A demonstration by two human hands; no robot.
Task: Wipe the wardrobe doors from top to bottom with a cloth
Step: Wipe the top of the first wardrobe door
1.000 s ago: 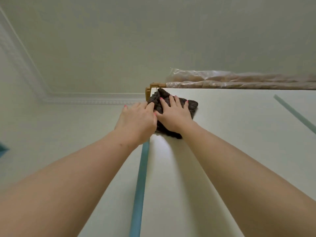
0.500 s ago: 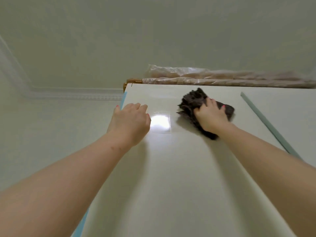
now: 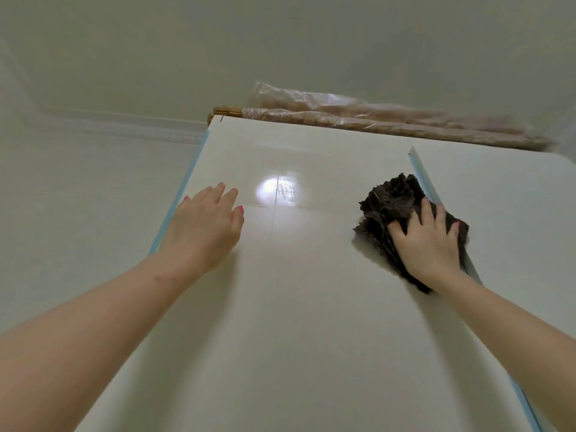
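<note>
I look up at a glossy cream wardrobe door with pale blue edge strips. My right hand presses a dark brown crumpled cloth flat against the door near its upper right edge, next to the blue strip. My left hand rests flat on the door near its left blue edge, fingers spread, holding nothing. A bright light reflection shines on the door between my hands.
A second cream door panel lies to the right of the strip. Plastic-wrapped brownish bundles lie on top of the wardrobe. The ceiling and a moulded cornice are above and to the left.
My right hand has slid the cloth rightward from the door's top left corner to its right edge. My left hand left the cloth and now lies flat near the left edge.
</note>
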